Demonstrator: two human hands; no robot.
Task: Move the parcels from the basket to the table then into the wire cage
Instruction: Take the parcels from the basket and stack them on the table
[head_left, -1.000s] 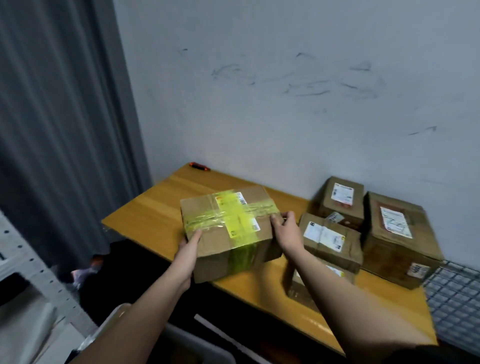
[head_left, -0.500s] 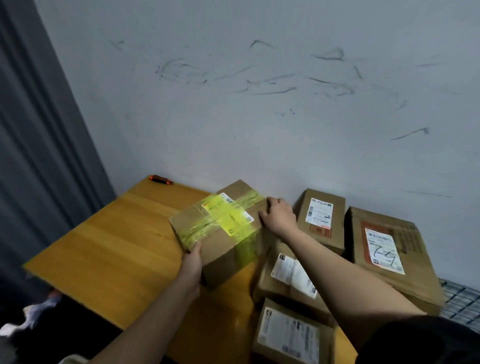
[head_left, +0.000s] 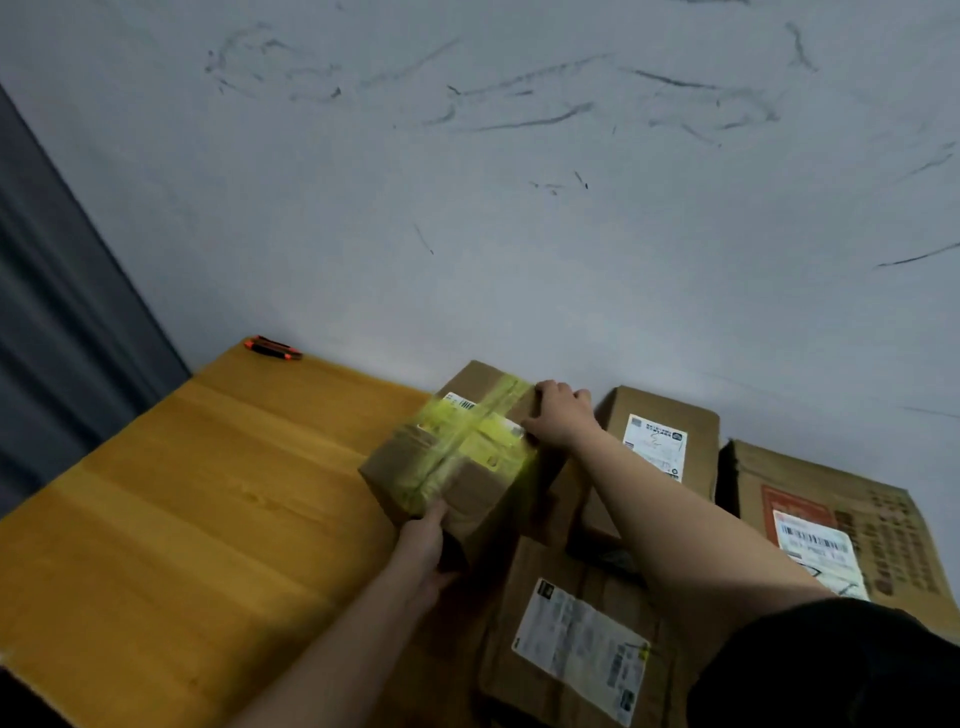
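A brown parcel with yellow tape (head_left: 457, 452) is near the wall on the wooden table (head_left: 197, 509). I hold it between both hands: my left hand (head_left: 426, 540) grips its near lower corner, and my right hand (head_left: 558, 413) curls over its far right edge. It looks tilted, with its near side raised off the table. Three other labelled parcels stand to its right: one at the wall (head_left: 660, 441), a large one at the far right (head_left: 831, 530), and one in front (head_left: 576, 644). The basket and the wire cage are out of view.
An orange and black utility knife (head_left: 272, 348) lies at the table's far left corner by the wall. A grey curtain (head_left: 62, 322) hangs at the left. The scuffed white wall (head_left: 519, 208) runs close behind the parcels.
The taped parcel has moved further onto the table toward the wall, beside the other parcels. My view has moved closer and turned right, so the wire grid at the right is no longer visible.
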